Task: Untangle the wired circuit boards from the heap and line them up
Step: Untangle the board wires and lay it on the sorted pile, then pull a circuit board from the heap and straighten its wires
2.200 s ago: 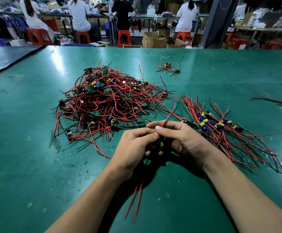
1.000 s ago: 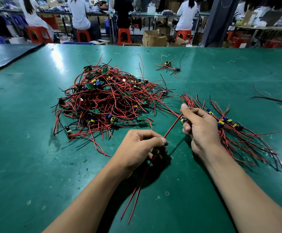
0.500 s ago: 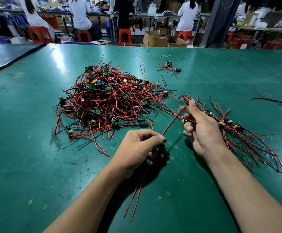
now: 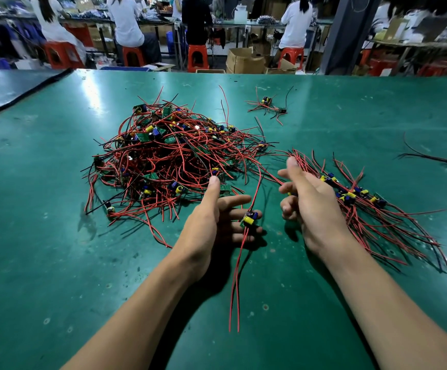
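Red-wired board (image 4: 249,218) on splayed left hand (image 4: 211,222), right hand (image 4: 310,204) half-curled

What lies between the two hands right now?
In the head view, one small circuit board with red wires, resting on the fingertips of the left hand; past them, bare green table up to the right hand.

hands (image 4: 206,222) (image 4: 313,206) 2 | heap (image 4: 169,156) 1 | sorted row (image 4: 363,204) 1 | held board (image 4: 249,218) 1

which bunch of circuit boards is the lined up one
The row on the right, just beyond the right hand: its boards sit in a line with wires running parallel. The big heap left of it is a crisscross tangle.
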Available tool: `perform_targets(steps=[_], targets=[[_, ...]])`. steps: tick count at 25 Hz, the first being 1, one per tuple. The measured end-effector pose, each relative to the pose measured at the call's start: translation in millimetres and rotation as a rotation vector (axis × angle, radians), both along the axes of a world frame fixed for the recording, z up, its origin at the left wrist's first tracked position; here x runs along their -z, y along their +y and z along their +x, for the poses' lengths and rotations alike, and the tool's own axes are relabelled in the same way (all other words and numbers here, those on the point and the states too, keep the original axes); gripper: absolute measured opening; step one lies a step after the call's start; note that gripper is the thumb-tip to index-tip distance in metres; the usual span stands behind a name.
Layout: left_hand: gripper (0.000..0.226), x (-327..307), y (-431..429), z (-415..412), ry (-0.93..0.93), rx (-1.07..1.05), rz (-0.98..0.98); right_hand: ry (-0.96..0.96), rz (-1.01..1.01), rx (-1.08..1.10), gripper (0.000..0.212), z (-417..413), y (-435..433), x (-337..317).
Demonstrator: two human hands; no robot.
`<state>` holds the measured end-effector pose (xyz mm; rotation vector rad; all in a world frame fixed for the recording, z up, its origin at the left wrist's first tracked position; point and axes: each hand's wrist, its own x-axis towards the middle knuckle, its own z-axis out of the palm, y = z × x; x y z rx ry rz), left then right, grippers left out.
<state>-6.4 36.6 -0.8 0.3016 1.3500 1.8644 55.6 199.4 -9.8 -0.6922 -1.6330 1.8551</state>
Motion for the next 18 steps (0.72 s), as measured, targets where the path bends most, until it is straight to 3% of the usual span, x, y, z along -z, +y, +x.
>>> perform_targets(steps=[4,8,10,12,15,18], targets=[[0.074,5,1,-3,0.004,-0.007,0.061,-0.162,0.328,-0.208,0.052,2,-20,3],[0.072,10,1,-5,0.068,0.030,0.066,-0.185,0.555,-0.199,0.037,3,-27,5],[0.059,9,2,-4,0.107,0.038,0.058,-0.148,0.585,-0.130,0.030,3,-25,5],[0.033,9,2,0,0.186,-0.045,0.038,-0.101,0.646,-0.002,0.026,4,-20,5],[0.013,16,-3,-2,0.711,-0.318,-0.210,-0.062,0.685,0.211,0.027,5,-9,3],[0.023,17,-7,-4,1.128,-0.326,-0.534,-0.223,0.759,0.360,0.024,9,7,4]])
